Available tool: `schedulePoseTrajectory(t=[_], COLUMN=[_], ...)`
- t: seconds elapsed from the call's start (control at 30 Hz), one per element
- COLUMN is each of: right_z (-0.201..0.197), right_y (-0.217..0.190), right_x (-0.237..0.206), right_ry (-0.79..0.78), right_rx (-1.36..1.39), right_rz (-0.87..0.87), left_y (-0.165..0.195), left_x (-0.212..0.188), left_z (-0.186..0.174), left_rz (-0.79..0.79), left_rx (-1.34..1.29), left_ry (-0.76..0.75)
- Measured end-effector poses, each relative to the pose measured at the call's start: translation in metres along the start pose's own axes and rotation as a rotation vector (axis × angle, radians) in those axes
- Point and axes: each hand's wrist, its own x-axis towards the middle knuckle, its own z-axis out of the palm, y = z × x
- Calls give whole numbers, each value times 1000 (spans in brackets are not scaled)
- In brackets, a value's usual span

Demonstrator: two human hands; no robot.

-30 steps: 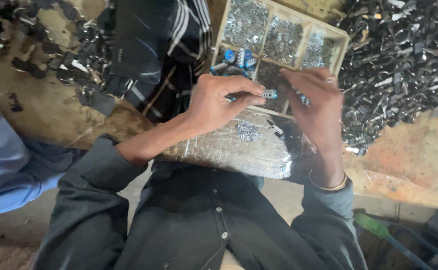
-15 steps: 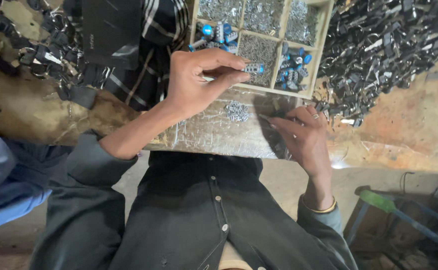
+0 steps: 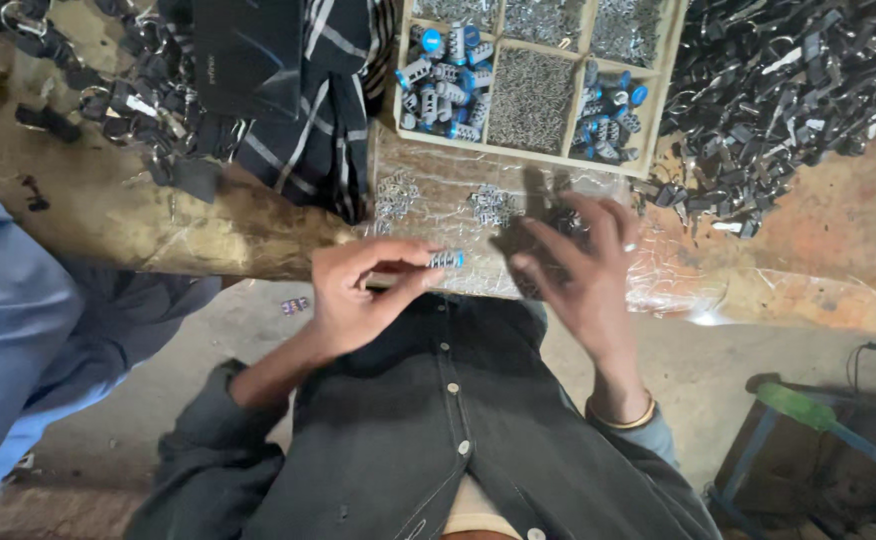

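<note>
Head view, centre frame: I am logging the left hand (image 3: 358, 295) pinching a small blue-tipped cylinder (image 3: 446, 260) clear of the bench for handling. I am logging the right hand (image 3: 578, 265), blurred with fingers spread, holding nothing beneath the wooden sorting tray (image 3: 533, 155).

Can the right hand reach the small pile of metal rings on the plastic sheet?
Probably yes: the right hand hovers just below the ring pile on the plastic sheet, with nothing between them.

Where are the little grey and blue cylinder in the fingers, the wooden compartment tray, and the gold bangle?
small grey cylinder with blue tip (image 3: 446, 259), head view, its middle.
wooden compartment tray (image 3: 520, 153), head view, near rim.
gold bangle (image 3: 620, 420), head view, lower band.
</note>
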Motion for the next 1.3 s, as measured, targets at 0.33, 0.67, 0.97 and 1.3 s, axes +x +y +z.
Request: schedulePoseTrajectory(t=[0.33,0.67,0.97,1.3], right_z=[25,47,62,46], right_y=[-21,-40,-65,-70], right_x=[-35,-45,-30,-8], right_ry=[27,93,132,-136], right_rx=[-61,334,735,135], right_rz=[-139,31,364,-7], left_y=[-16,-33,-46,-47], left_x=[-52,-54,-62,-64], left_z=[6,19,19,4], left_rz=[-196,-138,-124,46], left_rx=[100,250,229,385], left_ry=[194,153,150,166])
